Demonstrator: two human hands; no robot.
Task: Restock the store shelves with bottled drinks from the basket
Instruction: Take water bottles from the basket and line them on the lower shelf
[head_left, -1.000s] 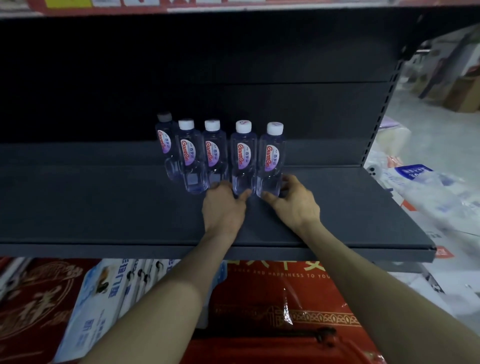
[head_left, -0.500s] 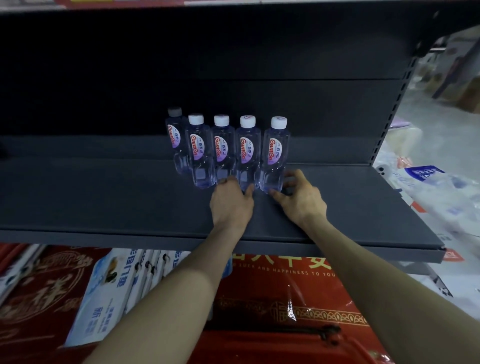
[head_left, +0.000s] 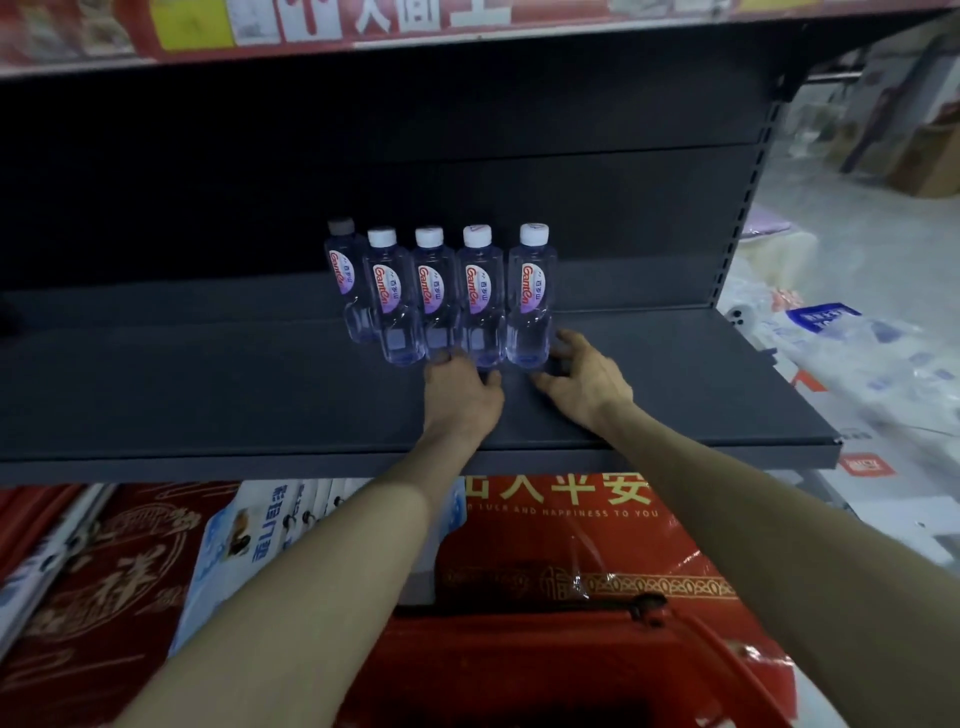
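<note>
Five water bottles (head_left: 483, 296) stand upright mid-frame on one dark shelf (head_left: 208, 395): four white-capped in a row, one behind their left end. Two hands lie below them. The left hand (head_left: 462, 395) has flat fingers touching two bottle bases, and the right hand (head_left: 587, 379) is spread loosely at the rightmost bottle's base. One red basket (head_left: 571, 665) sits at bottom centre.
</note>
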